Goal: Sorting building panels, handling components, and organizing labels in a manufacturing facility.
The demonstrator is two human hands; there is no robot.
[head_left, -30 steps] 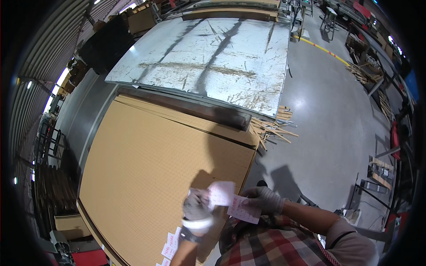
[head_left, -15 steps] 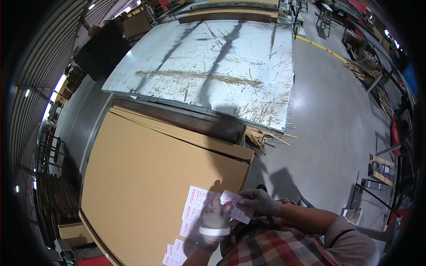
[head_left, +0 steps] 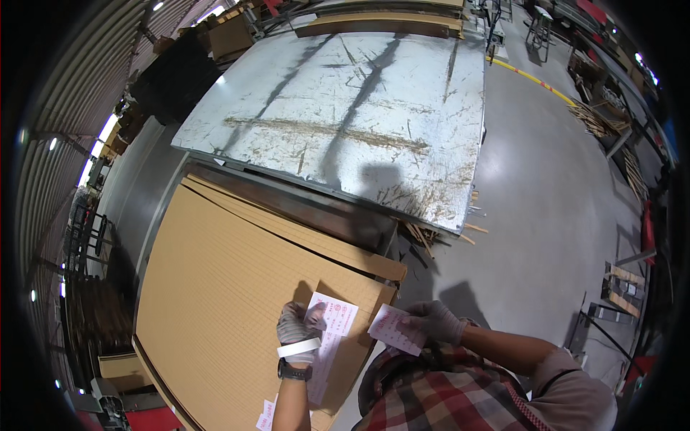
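Observation:
My left hand [head_left: 296, 327], in a pale glove, is over the cardboard stack's near right part, its thumb pressed on a white paper label [head_left: 339, 316] with red print. A white ring-shaped band [head_left: 299, 348] circles that hand above a dark wristwatch [head_left: 293, 370]. Just right of the stack's edge, my gloved right hand [head_left: 435, 323] pinches more printed labels [head_left: 392, 332]; how many is unclear. Below the left hand's label, other labels [head_left: 325, 366] lie in shadow on the top cardboard sheet [head_left: 223, 287]. Another label [head_left: 266, 415] shows beside my left forearm.
A scuffed white-topped table [head_left: 287, 93] stands beyond the cardboard, with a dark beam [head_left: 287, 197] between them. Thin wooden strips [head_left: 420, 237] stick out near the table's right corner. Grey floor [head_left: 525, 179] runs along the right, with a yellow strip [head_left: 532, 80] farther off.
My left hand has moved left, away from the right hand, with a label now under its thumb. The right hand and its labels have shifted slightly right. The view has shifted a little.

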